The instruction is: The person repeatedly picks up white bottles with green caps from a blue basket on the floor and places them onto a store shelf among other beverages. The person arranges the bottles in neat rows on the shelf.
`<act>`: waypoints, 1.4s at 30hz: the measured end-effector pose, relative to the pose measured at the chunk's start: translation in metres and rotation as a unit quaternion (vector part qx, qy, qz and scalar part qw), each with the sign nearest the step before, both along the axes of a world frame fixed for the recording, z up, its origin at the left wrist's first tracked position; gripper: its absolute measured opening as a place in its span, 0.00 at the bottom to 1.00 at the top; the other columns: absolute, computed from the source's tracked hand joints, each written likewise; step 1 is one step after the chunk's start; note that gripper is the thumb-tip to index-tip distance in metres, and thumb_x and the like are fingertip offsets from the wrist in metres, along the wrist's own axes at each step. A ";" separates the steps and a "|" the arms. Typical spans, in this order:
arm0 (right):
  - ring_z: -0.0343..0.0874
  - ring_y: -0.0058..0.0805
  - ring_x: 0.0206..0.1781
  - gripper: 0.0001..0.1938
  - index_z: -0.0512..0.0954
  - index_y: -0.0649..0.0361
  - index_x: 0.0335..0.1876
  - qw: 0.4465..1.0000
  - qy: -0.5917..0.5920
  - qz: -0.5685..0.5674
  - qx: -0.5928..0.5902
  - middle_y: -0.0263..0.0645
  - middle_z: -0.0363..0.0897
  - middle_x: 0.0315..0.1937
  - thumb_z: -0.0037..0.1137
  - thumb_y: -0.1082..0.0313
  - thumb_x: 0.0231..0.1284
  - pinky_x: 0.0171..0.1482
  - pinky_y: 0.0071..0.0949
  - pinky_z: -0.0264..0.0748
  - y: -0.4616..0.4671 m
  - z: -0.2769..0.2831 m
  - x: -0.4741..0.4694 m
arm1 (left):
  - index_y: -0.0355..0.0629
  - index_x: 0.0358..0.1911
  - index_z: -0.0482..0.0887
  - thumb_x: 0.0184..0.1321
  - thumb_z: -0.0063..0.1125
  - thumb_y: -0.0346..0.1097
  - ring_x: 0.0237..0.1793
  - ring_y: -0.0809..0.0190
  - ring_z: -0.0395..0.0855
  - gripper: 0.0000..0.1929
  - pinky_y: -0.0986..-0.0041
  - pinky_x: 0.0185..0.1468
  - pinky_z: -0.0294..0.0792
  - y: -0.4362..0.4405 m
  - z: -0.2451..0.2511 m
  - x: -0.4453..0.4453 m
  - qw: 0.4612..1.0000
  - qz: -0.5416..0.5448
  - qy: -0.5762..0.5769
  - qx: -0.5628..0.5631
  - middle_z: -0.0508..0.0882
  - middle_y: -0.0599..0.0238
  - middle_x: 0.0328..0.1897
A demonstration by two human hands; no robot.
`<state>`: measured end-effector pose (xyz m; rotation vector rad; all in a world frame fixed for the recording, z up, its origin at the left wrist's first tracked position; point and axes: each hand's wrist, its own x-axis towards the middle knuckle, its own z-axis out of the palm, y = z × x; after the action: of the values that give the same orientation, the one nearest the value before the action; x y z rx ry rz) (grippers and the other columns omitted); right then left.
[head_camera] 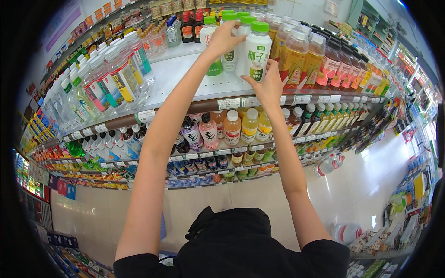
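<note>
A white coconut-water bottle (258, 52) with a green cap stands upright at the front of the top shelf (174, 78). My right hand (267, 81) grips it low down, thumb across its front and fingers along its right side. Just left of its neck, my left hand (224, 38) reaches over the bottles behind, thumb and fingers apart. Whether those fingers hold one of them is hidden. Below that hand is a second white bottle (229, 62), partly covered. Another green-capped bottle (213, 67) stands to its left, crossed by my left wrist.
Amber tea bottles (293, 59) stand close on the right, with pink-labelled bottles (328, 71) beyond. Clear soda-water bottles (121, 74) fill the shelf's left part. Price tags (229, 103) line the front edge. Lower shelves hold juice bottles (232, 128). Large water bottles (328, 165) lie on the tiled floor (208, 199).
</note>
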<state>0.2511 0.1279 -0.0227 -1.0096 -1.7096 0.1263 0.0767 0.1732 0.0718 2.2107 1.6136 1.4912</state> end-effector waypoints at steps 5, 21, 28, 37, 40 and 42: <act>0.77 0.51 0.52 0.40 0.60 0.64 0.63 0.999 -0.016 0.042 0.001 0.54 0.73 0.53 0.70 0.57 0.46 0.49 0.42 0.75 0.005 -0.002 0.007 | 0.36 0.55 0.77 0.50 0.67 0.49 0.46 0.56 0.81 0.32 0.66 0.49 0.74 -0.007 0.025 -0.017 0.985 0.085 0.127 0.085 0.81 0.55 0.53; 0.79 0.47 0.49 0.37 0.63 0.59 0.58 0.999 -0.026 0.008 -0.046 0.50 0.77 0.48 0.72 0.54 0.43 0.46 0.41 0.75 -0.001 0.004 0.002 | 0.42 0.56 0.73 0.51 0.68 0.53 0.53 0.60 0.80 0.33 0.65 0.52 0.74 -0.035 -0.023 -0.070 0.978 -0.039 -0.134 -0.153 0.80 0.60 0.52; 0.79 0.44 0.48 0.37 0.64 0.59 0.57 0.999 -0.009 0.013 -0.049 0.47 0.78 0.46 0.73 0.53 0.42 0.45 0.39 0.75 -0.002 0.003 0.002 | 0.36 0.55 0.72 0.49 0.71 0.53 0.48 0.57 0.83 0.36 0.65 0.45 0.79 -0.068 -0.032 -0.046 0.979 -0.088 -0.143 -0.112 0.81 0.54 0.49; 0.80 0.45 0.47 0.36 0.65 0.58 0.58 0.998 -0.035 -0.028 -0.040 0.48 0.78 0.49 0.71 0.53 0.44 0.45 0.40 0.75 -0.003 0.000 -0.002 | 0.35 0.53 0.73 0.46 0.71 0.55 0.45 0.57 0.84 0.37 0.69 0.41 0.79 -0.081 -0.032 -0.023 0.983 -0.083 -0.140 -0.088 0.81 0.50 0.48; 0.80 0.44 0.49 0.35 0.65 0.57 0.60 0.999 -0.012 0.009 -0.033 0.48 0.77 0.50 0.70 0.58 0.46 0.47 0.40 0.76 -0.002 -0.003 0.001 | 0.33 0.53 0.73 0.47 0.70 0.55 0.43 0.57 0.84 0.37 0.70 0.39 0.79 -0.084 -0.033 -0.017 0.986 -0.084 -0.125 -0.065 0.81 0.49 0.47; 0.80 0.44 0.50 0.35 0.65 0.57 0.61 0.996 0.028 0.059 -0.055 0.48 0.78 0.50 0.70 0.61 0.46 0.48 0.40 0.76 -0.001 -0.005 0.005 | 0.38 0.56 0.72 0.49 0.69 0.54 0.44 0.61 0.82 0.36 0.71 0.41 0.77 -0.084 -0.032 -0.017 0.988 -0.068 -0.115 -0.079 0.81 0.56 0.48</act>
<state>0.2565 0.1269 -0.0279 -0.9750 -1.7255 0.3251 0.0602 0.0890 0.0393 1.9418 1.4278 1.4631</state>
